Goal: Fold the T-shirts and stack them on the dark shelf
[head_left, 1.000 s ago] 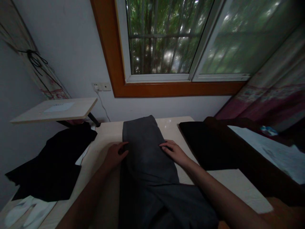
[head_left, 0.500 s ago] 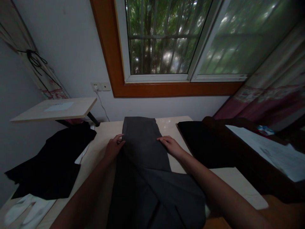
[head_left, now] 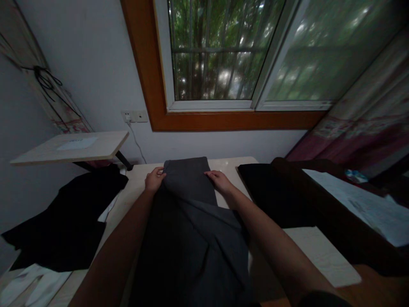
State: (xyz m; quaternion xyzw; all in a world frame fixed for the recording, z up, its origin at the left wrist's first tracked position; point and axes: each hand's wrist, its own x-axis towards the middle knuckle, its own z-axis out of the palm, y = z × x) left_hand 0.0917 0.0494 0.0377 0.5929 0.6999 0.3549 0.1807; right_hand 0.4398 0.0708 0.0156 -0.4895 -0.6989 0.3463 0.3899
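Black garment [head_left: 70, 213] on left side of table [head_left: 136, 181]. Your left hand [head_left: 154, 180] pinches left edge of grey cloth [head_left: 191, 234], lying over table's middle; your right hand [head_left: 221, 182] pinches its right edge. Black cloth [head_left: 270, 194], table's right.

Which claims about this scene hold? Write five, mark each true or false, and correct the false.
1. The left hand touches the left edge of the dark grey creased cloth. True.
2. Only one hand touches that cloth. False: the right hand is at its right edge.
3. A matte black cloth lies left of the left hand. True.
4. No cord shows anywhere. False: a thin pale cord hangs from the left square white socket.
5. A flat white sheet lies on the raised pale wood-toned board. True.
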